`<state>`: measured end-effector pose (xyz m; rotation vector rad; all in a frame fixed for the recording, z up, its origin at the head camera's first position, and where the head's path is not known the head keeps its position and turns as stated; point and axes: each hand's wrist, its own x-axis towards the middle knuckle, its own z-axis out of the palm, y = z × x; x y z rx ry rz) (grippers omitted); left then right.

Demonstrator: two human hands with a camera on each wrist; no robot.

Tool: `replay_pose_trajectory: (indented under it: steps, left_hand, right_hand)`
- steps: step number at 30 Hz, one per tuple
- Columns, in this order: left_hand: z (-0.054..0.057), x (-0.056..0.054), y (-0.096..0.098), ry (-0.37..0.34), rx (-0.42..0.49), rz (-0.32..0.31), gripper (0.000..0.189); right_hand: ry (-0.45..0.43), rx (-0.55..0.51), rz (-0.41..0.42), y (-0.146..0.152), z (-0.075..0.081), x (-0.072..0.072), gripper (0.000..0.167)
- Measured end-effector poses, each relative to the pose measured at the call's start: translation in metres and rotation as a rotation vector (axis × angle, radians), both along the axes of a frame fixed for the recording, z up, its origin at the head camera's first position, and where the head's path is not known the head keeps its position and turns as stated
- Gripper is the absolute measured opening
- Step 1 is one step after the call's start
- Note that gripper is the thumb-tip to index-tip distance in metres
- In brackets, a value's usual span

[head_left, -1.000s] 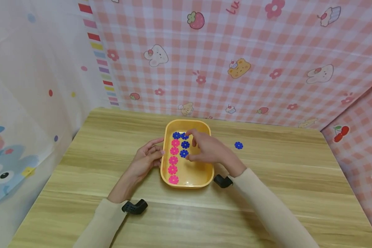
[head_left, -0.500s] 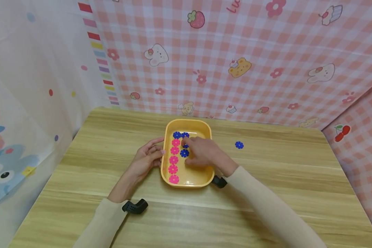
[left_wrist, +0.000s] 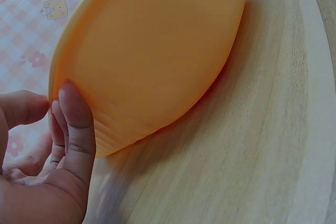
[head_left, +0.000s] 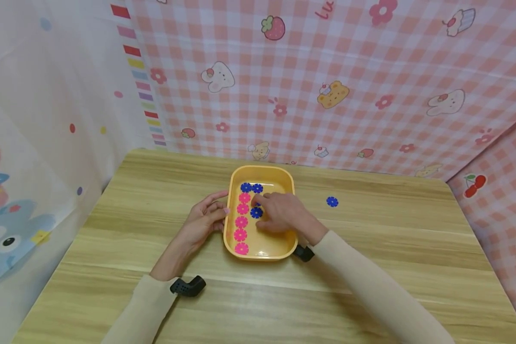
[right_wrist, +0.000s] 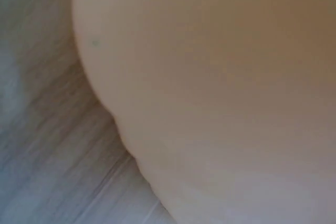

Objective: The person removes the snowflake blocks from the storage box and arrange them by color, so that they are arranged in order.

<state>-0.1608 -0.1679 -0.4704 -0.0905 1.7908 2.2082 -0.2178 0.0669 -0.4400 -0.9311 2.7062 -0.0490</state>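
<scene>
A yellow tray (head_left: 279, 248) lies on the wooden table, holding a column of several pink snowflake discs (head_left: 241, 222) along its left side. Two blue snowflake discs (head_left: 246, 188) lie at the far end, and another blue disc (head_left: 256, 212) lies right of the pink column. My left hand (head_left: 203, 220) holds the tray's left wall, thumb at the rim; the left wrist view shows the thumb and a finger there. Inside the tray, my right hand (head_left: 284, 212) touches a mostly covered blue disc with a fingertip, its thumb held apart below.
One blue snowflake disc (head_left: 332, 201) lies on the wooden table (head_left: 391, 248), right of the tray. A pink checked cloth (head_left: 301, 62) hangs behind the table. Most of the right wrist view is a blurred pale surface.
My right hand has moved slightly left and down from the far blue discs, its fingers now over the blue disc below them. The left hand stays at the tray.
</scene>
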Motion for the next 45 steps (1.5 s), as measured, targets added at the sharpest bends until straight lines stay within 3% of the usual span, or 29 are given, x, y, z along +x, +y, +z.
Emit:
replay_pose_trajectory:
  steps: [15, 32, 39, 45]
  left_hand:
    - [-0.001, -0.001, 0.001, 0.005, -0.007, -0.004, 0.057]
    - [0.0, 0.0, 0.0, -0.002, -0.004, 0.001, 0.056]
    - [0.002, 0.001, 0.001, 0.005, 0.015, 0.003, 0.057]
    - [0.003, 0.002, 0.001, 0.006, 0.024, 0.004, 0.057]
  right_hand:
    - [-0.019, -0.077, 0.003, 0.003, 0.001, 0.0, 0.031]
    - [0.017, -0.202, 0.03, 0.006, 0.001, 0.001, 0.014]
    - [-0.041, -0.368, -0.052, 0.01, 0.0, 0.003, 0.011]
    - [-0.059, -0.534, -0.061, 0.013, 0.0, 0.004, 0.01]
